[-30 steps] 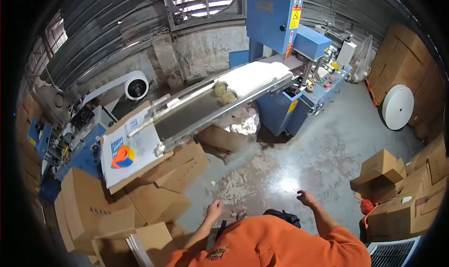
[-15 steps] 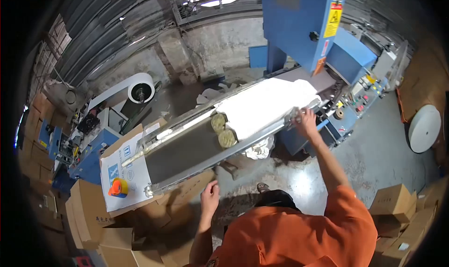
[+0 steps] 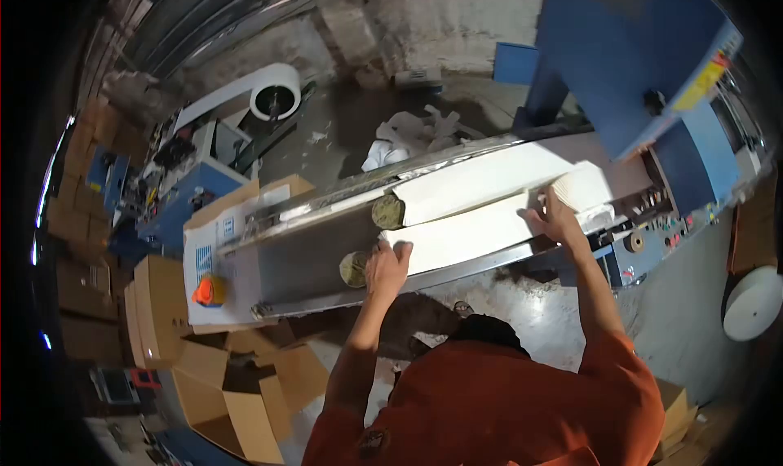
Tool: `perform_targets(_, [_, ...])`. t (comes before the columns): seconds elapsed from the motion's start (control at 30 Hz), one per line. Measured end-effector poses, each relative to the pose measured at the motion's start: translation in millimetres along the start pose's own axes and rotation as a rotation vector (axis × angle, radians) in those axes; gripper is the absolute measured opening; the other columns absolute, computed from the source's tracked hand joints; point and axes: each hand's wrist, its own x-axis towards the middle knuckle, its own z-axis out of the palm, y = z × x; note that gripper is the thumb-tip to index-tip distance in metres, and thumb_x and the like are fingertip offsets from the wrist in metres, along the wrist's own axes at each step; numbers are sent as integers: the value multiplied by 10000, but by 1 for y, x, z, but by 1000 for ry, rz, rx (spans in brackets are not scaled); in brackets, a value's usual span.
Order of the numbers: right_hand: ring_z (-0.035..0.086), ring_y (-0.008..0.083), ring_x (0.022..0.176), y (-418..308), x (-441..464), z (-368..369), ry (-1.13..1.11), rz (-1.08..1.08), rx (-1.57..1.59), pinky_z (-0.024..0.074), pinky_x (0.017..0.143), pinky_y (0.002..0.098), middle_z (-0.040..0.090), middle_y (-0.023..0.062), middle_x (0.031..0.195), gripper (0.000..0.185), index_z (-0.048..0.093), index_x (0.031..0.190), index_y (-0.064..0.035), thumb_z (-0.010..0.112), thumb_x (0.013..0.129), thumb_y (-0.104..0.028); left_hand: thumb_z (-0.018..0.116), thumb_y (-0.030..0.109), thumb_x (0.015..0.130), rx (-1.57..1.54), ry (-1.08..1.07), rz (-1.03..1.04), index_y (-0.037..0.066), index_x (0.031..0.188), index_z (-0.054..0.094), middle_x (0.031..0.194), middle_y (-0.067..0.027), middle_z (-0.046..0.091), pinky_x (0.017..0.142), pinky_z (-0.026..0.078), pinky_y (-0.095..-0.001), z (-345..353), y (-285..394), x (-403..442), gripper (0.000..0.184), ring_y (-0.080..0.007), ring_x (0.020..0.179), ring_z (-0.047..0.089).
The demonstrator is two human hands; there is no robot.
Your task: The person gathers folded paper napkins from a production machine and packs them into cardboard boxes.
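Two long white stacks lie side by side on the dark conveyor belt (image 3: 302, 274). My left hand (image 3: 387, 268) grips the left end of the near white stack (image 3: 469, 237), its fingers curled over the end. Toward the other end of that stack, my right hand (image 3: 556, 215) is wrapped round it. The far white stack (image 3: 481, 180) lies behind, untouched. One greenish round piece (image 3: 388, 211) sits against the far stack's left end. Another greenish round piece (image 3: 353, 269) is on the belt just left of my left hand.
A blue machine housing (image 3: 628, 50) rises at the right end of the belt. An orange tape roll (image 3: 210, 290) sits on a printed sheet at the left. Below are open cardboard boxes (image 3: 249, 417). A white disc (image 3: 752, 303) leans at the far right.
Both hands have moved up onto the near white stack and taken hold of it. That stack has shifted left from the far one, along with the near greenish piece. The view has moved closer.
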Motion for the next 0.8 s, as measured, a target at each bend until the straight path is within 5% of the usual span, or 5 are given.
perform_targets(0.2, [547,490,1041,-86,-5,21,-307,159,-210,471,827,505,470,367,1184,1110,75,1497,-180,611,686,-715,493,620,846,-303,-34,-279,-108,1031,468,906,-337,611,788,480,-517,31,29,9,751,-465,904,606])
perform_targets(0.3, [478,383,1179,-74,-11,37,-52,-3,191,413,947,436,458,269,1295,1053,197,1466,-30,752,667,-434,509,671,813,-435,-160,-294,-81,1041,467,795,-257,637,672,508,-479,10,14,5,787,-433,772,634])
perform_targets(0.4, [152,298,1412,-99,-17,38,-16,-32,545,135,1137,363,153,205,1527,986,129,1476,-4,724,713,-195,651,527,795,-553,157,-144,-59,1025,440,901,-274,572,657,489,-479,-23,-3,-13,663,-433,804,604])
perform_targets(0.6, [138,306,1416,-248,-9,76,-99,-342,515,139,1132,372,132,192,1531,1117,89,1478,-10,779,712,-439,685,342,808,-608,460,-256,-25,1161,399,975,-278,577,741,489,-460,-109,-110,-90,584,-438,897,597])
perform_targets(0.8, [357,442,1278,-475,-70,209,-382,-604,283,331,1038,408,330,320,1382,1063,185,1460,-16,776,605,-243,676,270,793,-738,813,-507,62,1379,303,1133,-232,559,823,486,-425,-169,-303,-256,725,-405,971,604])
